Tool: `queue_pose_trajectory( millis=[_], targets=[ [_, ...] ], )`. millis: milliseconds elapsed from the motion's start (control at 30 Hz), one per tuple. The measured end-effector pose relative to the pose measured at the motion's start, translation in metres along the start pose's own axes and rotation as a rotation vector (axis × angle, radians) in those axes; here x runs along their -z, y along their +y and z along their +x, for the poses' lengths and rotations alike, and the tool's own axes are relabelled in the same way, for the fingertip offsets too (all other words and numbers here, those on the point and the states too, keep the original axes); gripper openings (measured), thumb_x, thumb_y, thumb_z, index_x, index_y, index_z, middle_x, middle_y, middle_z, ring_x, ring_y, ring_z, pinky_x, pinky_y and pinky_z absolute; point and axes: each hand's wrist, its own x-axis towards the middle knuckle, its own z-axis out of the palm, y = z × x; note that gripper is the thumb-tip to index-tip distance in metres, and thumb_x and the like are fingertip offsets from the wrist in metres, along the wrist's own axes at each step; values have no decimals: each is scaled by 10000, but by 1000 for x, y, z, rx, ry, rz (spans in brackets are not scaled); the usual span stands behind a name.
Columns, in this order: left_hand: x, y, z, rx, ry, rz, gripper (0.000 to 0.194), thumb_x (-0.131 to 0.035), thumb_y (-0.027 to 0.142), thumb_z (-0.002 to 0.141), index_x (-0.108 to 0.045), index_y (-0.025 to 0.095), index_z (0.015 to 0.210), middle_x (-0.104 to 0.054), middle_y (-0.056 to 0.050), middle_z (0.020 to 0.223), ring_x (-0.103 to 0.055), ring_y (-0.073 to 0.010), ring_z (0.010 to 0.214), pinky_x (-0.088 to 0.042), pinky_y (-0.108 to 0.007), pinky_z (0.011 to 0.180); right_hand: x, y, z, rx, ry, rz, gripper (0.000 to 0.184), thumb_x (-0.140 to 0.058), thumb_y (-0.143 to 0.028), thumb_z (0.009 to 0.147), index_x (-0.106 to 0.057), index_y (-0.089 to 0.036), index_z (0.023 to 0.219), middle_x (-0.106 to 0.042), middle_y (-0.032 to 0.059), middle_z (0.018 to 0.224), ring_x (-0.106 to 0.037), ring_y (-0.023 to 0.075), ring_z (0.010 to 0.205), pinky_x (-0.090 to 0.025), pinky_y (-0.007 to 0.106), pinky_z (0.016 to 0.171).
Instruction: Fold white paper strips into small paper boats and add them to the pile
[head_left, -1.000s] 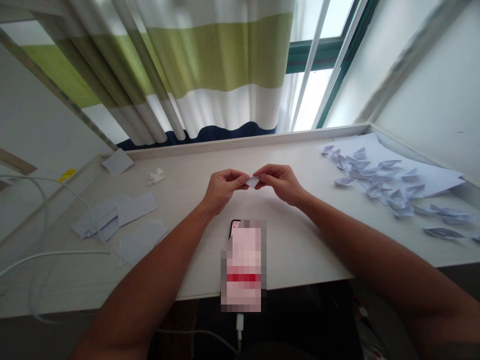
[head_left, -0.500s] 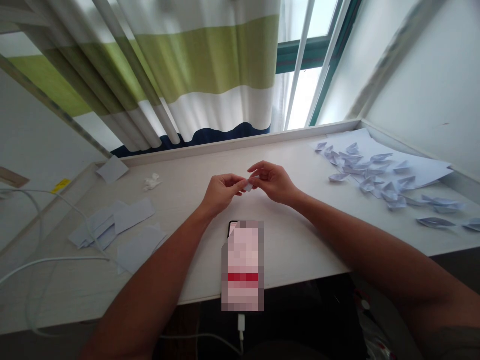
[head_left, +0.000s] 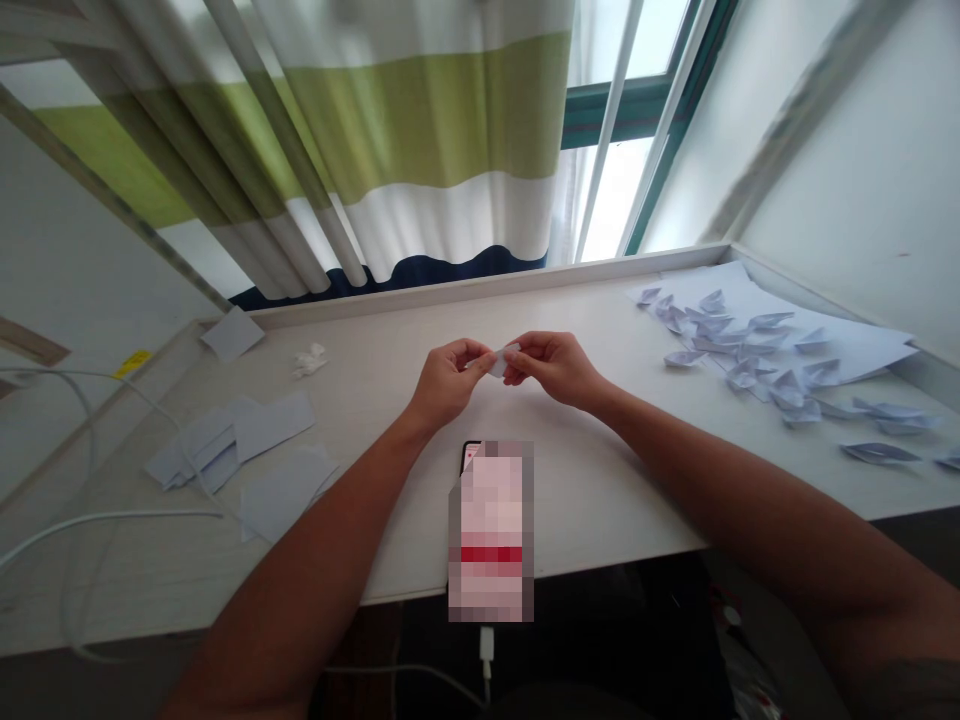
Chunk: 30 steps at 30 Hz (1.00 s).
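Note:
Between my two hands is a small folded piece of white paper (head_left: 503,362), held above the middle of the table. My left hand (head_left: 450,378) pinches its left side between thumb and fingers. At its right side, my right hand (head_left: 553,366) grips it the same way, thumb on the near face. Fingertips cover much of the paper, so its exact fold is hard to make out. Several small folded paper boats (head_left: 750,350) lie to the right of my right hand, some on large white sheets (head_left: 840,325).
A phone (head_left: 491,530), partly blurred out, lies at the table's front edge with a white cable plug (head_left: 487,643) below it. Loose paper pieces (head_left: 274,425), a crumpled white scrap (head_left: 308,360) and a white cable (head_left: 112,517) are on the left. A raised rim (head_left: 420,296) runs along the back.
My right hand's fingers have closed down onto the paper, where some were lifted before. More of the paper shows between my hands. The whole view has shifted slightly.

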Motion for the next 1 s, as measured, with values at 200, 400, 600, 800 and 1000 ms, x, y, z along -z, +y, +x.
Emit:
queue_pose_trajectory(
  millis=[200, 400, 600, 800, 1000],
  targets=[
    [0, 3, -3, 68, -125, 15, 283, -877, 454, 832, -832, 181, 890, -825, -80, 880, -748, -214, 839, -564, -343, 819, 3, -3, 0, -15, -61, 29, 447, -881, -584, 854, -735, -164, 899, -746, 20, 698, -710, 150, 549, -621, 302, 551],
    [-4, 6, -4, 44, 15, 45, 267, -879, 459, 847, -830, 197, 856, -818, -64, 830, -760, -215, 795, -546, -324, 737, 0, 0, 0, -72, -4, 55, 550, -891, -606, 841, -658, -181, 1102, -754, 14, 746, -742, 185, 557, -643, 329, 531],
    [-8, 2, -4, 153, 92, -118, 409, -941, 473, 793, -752, 183, 1012, -841, -71, 874, -816, -248, 860, -582, -349, 785, -3, 0, -3, -57, 60, -86, 493, -892, -527, 849, -614, -216, 1112, -745, -13, 744, -750, 193, 572, -631, 325, 532],
    [-11, -6, -3, 230, 55, -207, 471, -960, 499, 770, -642, 190, 928, -830, -62, 831, -814, -236, 872, -596, -389, 878, -6, 3, -5, 82, 105, -325, 298, -804, -469, 936, -686, -223, 1058, -766, 2, 788, -729, 172, 576, -599, 326, 581],
    [-13, -2, -7, 81, 59, 11, 426, -971, 518, 750, -736, 180, 858, -812, -74, 878, -785, -225, 854, -587, -337, 802, -6, 4, -5, 176, 54, -452, 327, -691, -522, 1012, -807, -221, 966, -808, 62, 890, -765, 214, 679, -621, 366, 673]
  ],
)
